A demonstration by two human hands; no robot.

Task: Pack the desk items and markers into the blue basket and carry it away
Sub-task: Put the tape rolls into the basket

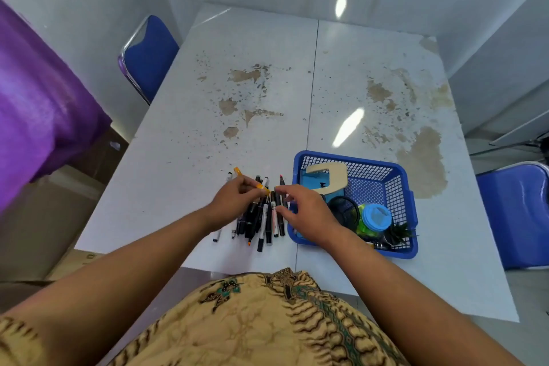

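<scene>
- Pinching an orange marker (237, 171) between thumb and fingertips, the left hand (236, 198) holds it just above the far end of the marker pile, tilted with its orange cap pointing away to the left.
- The right hand (307, 212) hovers over the right side of the pile with its fingers loosely bent and spread, index finger reaching toward the left hand; nothing shows in its grasp.
- The pile of markers (264, 224), mostly black and white barrels lying roughly parallel, rests on the white table (193, 142) directly before the person, just left of the blue basket (350, 158).
- The basket sits on the table near the front edge, to the person's right, partly under the right wrist.
- Inside it are a beige C-shaped wooden piece (334, 177) lying on a light blue object (311, 183) at the far left corner, a black mesh cup (344, 212), a green jar with a pale blue lid (375, 217) and a small spiky plant (399, 233).
- Brown worn patches mark the tabletop beyond the basket.
- A blue chair (150, 59) stands at the far left, another (517, 211) at the right.
</scene>
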